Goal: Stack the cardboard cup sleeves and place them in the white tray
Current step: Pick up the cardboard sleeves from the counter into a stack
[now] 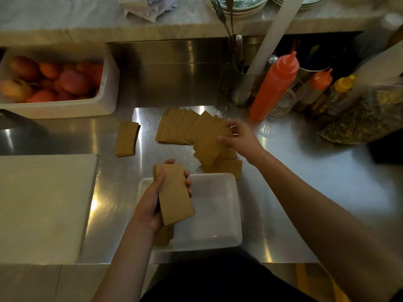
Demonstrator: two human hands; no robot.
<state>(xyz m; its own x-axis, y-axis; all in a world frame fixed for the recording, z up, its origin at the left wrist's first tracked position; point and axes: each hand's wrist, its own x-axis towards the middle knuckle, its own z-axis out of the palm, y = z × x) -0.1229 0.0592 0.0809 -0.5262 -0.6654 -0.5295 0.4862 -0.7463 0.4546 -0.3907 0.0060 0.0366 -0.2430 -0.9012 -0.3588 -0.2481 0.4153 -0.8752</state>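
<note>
My left hand (152, 201) grips a small stack of brown cardboard cup sleeves (174, 195) above the left side of the white tray (226, 219). Beyond the tray, several loose sleeves (185, 127) lie fanned out on the steel counter. My right hand (238, 137) pinches the right edge of one sleeve (209, 144) on top of that fan. A separate short pile of sleeves (127, 138) lies to the left. A few more sleeves (231, 167) lie against the tray's far rim.
A white cutting board (41, 205) lies at the left. A white bin of fruit (58, 83) stands at the back left. Squeeze bottles, one red (272, 88), a cutlery holder (242, 88) and a bag (366, 114) crowd the back right.
</note>
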